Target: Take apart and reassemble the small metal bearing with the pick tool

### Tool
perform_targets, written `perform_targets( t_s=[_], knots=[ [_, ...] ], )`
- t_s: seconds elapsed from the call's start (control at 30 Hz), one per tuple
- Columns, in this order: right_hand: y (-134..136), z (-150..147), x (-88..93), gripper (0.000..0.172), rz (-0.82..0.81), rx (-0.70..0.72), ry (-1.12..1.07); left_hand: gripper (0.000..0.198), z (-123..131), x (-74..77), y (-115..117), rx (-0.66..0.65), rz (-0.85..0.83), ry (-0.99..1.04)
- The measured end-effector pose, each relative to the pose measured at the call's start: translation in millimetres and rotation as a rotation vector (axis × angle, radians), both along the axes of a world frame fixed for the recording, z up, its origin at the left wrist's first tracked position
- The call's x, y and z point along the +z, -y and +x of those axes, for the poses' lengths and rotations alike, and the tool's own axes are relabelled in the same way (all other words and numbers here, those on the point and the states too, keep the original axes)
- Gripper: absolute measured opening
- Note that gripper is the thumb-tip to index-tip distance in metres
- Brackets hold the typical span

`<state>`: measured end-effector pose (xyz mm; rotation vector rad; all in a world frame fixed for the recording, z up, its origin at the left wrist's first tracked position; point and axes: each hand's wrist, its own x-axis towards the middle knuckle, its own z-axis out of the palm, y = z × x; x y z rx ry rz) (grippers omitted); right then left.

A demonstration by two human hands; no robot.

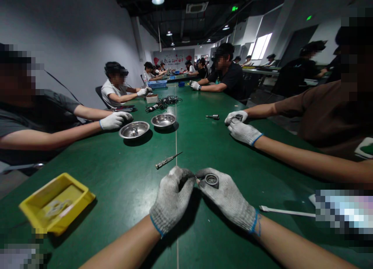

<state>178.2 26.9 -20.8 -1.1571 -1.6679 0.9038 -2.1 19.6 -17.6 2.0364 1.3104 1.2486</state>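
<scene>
Tray (75, 211) holds pale rings (58, 207); bowl (143, 127), metal parts (134, 132); right hand (229, 193), dark cylinder (211, 180).

We see knitted gloves (169, 208) on the left hand (175, 195) and right hand (225, 195), greyish white with a finely ribbed weave. Blue edging (156, 227) finishes each cuff, and at the right wrist we notice loose blue threads (259, 224). Around the thumbs and forefingers the fabric looks darker grey, perhaps soiled, though dim light hampers us. Both forearms (125, 240) are bare.

Part (212, 180) in right hand (229, 195), screwdriver (168, 160) ahead, bowls (163, 122) beyond, tray (72, 211) left.
</scene>
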Motion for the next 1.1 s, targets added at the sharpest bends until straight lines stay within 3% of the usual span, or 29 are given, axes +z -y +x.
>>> perform_targets(
  t_s=[0.47, 1.1],
  knots=[
    [0.3, 0.1, -1.6, 0.023, 0.014, -0.006, 0.022, 0.017, 0.7, -1.4, 0.3, 0.005, 0.007, -0.01],
    [0.8, 0.4, -0.2, 0.022, 0.006, -0.003, 0.022, 0.018, -1.1, 1.8, -3.3, -0.044, -0.119, 0.076]
  ],
)
